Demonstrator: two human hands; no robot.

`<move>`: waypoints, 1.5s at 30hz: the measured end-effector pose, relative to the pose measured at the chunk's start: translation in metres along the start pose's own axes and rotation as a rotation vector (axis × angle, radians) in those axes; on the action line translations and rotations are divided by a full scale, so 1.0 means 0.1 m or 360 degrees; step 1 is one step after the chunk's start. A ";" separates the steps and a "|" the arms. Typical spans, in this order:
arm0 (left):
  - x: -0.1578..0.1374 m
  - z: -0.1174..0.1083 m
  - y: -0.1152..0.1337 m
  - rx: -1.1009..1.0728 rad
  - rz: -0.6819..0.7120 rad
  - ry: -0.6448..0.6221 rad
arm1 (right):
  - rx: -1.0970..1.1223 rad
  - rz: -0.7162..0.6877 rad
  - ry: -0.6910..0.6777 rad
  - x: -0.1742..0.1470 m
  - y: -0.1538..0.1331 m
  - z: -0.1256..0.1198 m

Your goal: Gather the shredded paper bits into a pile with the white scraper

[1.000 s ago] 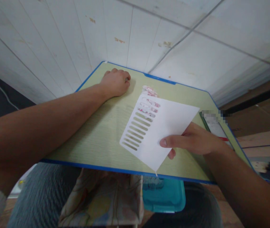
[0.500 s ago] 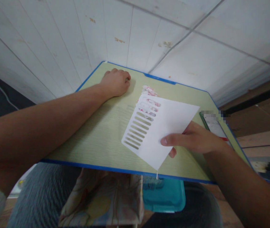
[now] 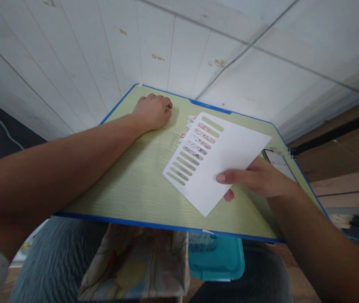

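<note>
My right hand [image 3: 258,179] grips a white sheet [image 3: 226,164] by its near right edge, thumb on top and fingers underneath. Along the sheet's left side runs a column of rounded cut-out slots. Through some of them show small pink-and-white printed paper pieces [image 3: 192,122], which also stick out past the sheet's far left edge on the table. My left hand [image 3: 153,111] rests on the far left part of the table with its fingers curled; whatever they may hold is hidden.
The light green table [image 3: 129,181] has a blue rim and stands against a white panelled wall [image 3: 154,29]. A phone [image 3: 280,164] lies at its right side. Below the near edge are a patterned fabric bin [image 3: 135,269] and a teal plastic box [image 3: 217,263].
The white sheet has shifted a little away from me, so the printed pieces now show through slots farther down its column. My left hand stays in place.
</note>
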State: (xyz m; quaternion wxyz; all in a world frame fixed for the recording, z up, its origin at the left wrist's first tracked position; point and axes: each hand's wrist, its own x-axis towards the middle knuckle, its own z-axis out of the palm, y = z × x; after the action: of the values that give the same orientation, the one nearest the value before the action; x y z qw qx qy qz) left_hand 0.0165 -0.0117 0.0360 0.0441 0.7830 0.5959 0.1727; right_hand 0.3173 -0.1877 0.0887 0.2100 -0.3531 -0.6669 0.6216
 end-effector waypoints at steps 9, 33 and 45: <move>0.02 0.03 -0.03 0.0004 0.0001 0.0027 | 0.0019 0.0137 -0.0361 0.01 0.04 0.00; -0.76 -0.24 0.16 0.0229 -0.0089 -0.0030 | 0.0237 -0.0147 0.1855 -0.21 0.64 0.16; -1.61 -0.31 0.27 0.0298 -0.0260 -0.0056 | 0.0106 -0.0157 0.1887 -0.18 0.78 0.26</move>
State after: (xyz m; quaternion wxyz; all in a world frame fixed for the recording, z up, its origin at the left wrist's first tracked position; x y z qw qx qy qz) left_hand -0.0060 -0.1765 0.0373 -0.0048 0.7356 0.6703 0.0983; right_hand 0.3271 -0.2200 0.0113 0.5861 -0.6018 -0.4317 0.3286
